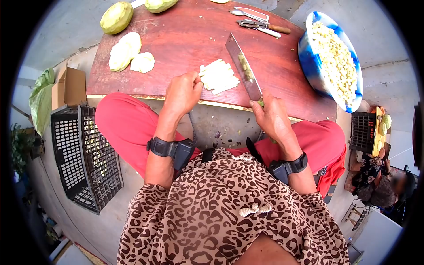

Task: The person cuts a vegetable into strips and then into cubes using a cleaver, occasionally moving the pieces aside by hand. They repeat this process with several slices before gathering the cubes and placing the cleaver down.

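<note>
My right hand [274,115] is wrapped round the handle of a cleaver [244,66], whose broad blade stands tilted over the board with bits of vegetable stuck to its face. Just left of the blade lies a pile of pale vegetable strips [218,77], cut and lying side by side. My left hand [182,92] is closed at the left edge of that pile; what its curled fingers hold, if anything, is hidden. Farther left are several round pale slices [125,51]. A peeled green vegetable [116,17] sits at the far left corner, with another peeled vegetable [160,3] beside it.
A blue and white basin [309,66] full of diced pieces stands at the table's right. A peeler [254,25], a spoon [240,13] and a knife [269,32] lie at the back. Black crates [84,154] and a carton [70,86] stand left. Another person [375,187] sits at far right.
</note>
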Demonstrator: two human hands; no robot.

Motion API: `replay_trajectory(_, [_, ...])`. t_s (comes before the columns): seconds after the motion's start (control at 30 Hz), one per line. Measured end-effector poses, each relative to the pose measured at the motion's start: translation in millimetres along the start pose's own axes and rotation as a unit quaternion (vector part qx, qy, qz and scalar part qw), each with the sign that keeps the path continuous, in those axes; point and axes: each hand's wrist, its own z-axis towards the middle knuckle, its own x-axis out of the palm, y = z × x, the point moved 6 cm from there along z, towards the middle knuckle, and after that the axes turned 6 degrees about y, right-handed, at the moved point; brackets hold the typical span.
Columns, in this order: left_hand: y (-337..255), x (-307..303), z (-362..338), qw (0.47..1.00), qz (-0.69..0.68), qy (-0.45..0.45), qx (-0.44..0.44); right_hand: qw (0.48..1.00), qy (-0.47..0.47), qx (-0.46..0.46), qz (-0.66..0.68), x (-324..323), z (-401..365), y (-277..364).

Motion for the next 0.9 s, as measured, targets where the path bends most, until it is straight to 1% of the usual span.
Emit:
replay_trajectory(0.07, [1,3,0,1.0,0.003,0.002,0.027,1.0,0.0,0.0,-0.001,0,0,0])
replay_trajectory(0.17, [-2,-2,-3,0.999,0.015,-0.006,0.033,1.0,-0.002,-0.006,-0.005,0,0,0])
replay_trajectory(0.27, [-2,-11,-4,0.999,-0.021,-0.009,-0.041,1.0,0.0,-0.001,-0.003,0,0,-1])
replay_trajectory(0.37, [-25,-17,-5,0.982,0.108,-0.143,0.052,1.0,0.002,0.003,0.002,1,0,0])
replay_trajectory(0.47, [-38,6,-4,0.976,0.116,-0.156,0.103,1.0,0.001,0.001,-0.002,0,-1,2])
replay_trajectory(0.57, [-52,26,0,0.978,0.135,-0.128,0.097,1.0,0.001,-0.01,-0.003,0,-2,2])
replay_trajectory(0.77, [-54,57,10,0.973,0.157,-0.139,0.098,1.0,-0.001,-0.014,-0.001,-1,-1,5])
replay_trajectory(0.9, [-56,57,10,0.972,0.153,-0.148,0.102,1.0,-0.002,-0.018,-0.001,-1,0,6])
